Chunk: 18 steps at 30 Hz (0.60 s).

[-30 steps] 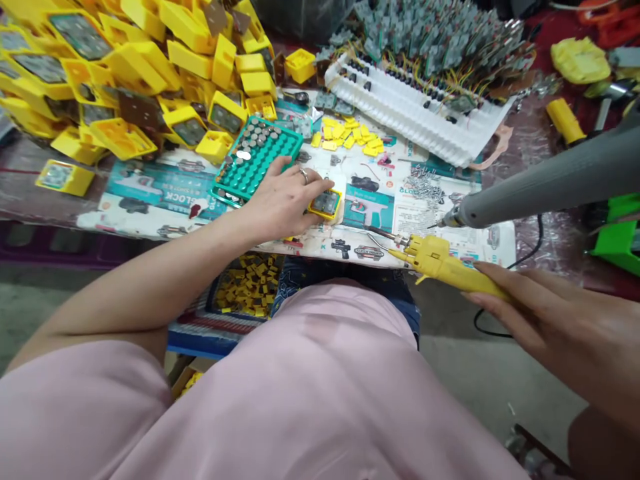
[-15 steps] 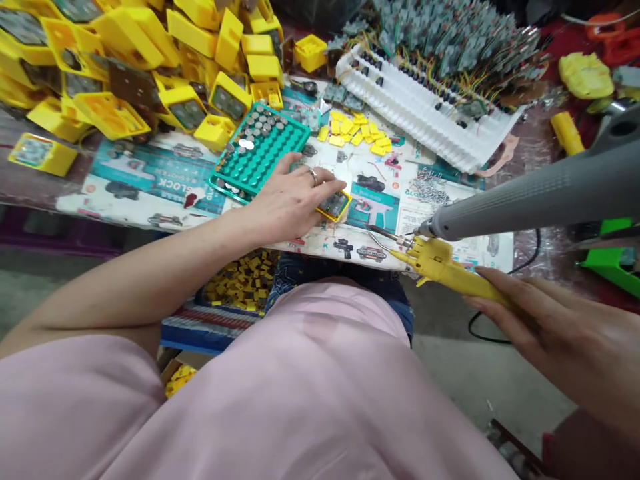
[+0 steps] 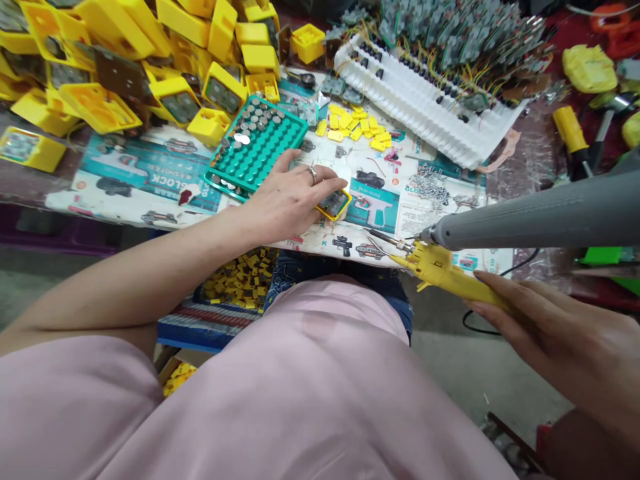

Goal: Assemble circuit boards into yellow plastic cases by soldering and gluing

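My left hand (image 3: 295, 193) lies on the paper-covered bench, its fingers holding a small yellow case (image 3: 342, 208) with a dark inside. The fingers hide part of the case. In my right hand (image 3: 560, 327) is a yellow soldering gun (image 3: 435, 267), gripped by its handle. Its metal tip points left, toward the case but apart from it. Just above the gun, a grey tube-shaped tool (image 3: 535, 210) with a metal end reaches in from the right. Beside my left hand sits a green tray (image 3: 263, 157) of round cells, partly filled with silvery discs.
Yellow housings (image 3: 175, 100) are heaped at the back left. Small yellow pieces (image 3: 356, 128) and loose screws (image 3: 429, 183) lie on the bench. A white foam rack (image 3: 425, 113) with wired parts stands behind. Below the bench edge is a container of yellow parts (image 3: 243, 280).
The camera view has shifted slightly. Both hands, the yellow case and the soldering gun keep nearly the same places; the grey tool sits a little lower in view.
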### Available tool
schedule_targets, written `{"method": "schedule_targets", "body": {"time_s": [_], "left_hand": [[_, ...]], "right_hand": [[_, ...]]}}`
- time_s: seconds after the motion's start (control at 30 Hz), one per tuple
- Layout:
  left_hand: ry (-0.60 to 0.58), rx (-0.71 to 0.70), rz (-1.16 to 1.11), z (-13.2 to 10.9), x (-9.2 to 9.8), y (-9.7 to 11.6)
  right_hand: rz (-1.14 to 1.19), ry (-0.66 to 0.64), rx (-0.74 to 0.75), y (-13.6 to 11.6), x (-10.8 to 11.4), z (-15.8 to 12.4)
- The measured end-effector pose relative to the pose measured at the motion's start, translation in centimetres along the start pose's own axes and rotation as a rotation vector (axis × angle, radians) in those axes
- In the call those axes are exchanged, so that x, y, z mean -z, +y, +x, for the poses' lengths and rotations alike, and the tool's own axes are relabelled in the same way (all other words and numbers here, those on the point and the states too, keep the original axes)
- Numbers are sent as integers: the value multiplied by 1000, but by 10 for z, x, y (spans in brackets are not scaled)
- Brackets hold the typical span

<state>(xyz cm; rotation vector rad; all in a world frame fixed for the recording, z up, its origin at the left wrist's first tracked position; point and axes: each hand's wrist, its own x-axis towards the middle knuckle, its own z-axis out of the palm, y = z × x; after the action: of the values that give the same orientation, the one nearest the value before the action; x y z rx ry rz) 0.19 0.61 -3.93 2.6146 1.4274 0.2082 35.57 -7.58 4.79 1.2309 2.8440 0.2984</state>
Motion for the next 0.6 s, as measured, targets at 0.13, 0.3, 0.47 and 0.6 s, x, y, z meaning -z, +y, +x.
{"method": "schedule_targets", "body": {"time_s": [0.13, 0.3, 0.47, 0.6], "left_hand": [[-28, 1, 7, 1, 2, 0], [-49, 31, -9, 1, 8, 2], [-20, 25, 70, -3, 12, 6], [-12, 16, 94, -5, 8, 7]], "right_hand": [[3, -5, 36, 0, 0, 2], [46, 25, 35, -1, -3, 4], [82, -1, 4, 1, -6, 4], [75, -22, -38, 3, -10, 0]]}}
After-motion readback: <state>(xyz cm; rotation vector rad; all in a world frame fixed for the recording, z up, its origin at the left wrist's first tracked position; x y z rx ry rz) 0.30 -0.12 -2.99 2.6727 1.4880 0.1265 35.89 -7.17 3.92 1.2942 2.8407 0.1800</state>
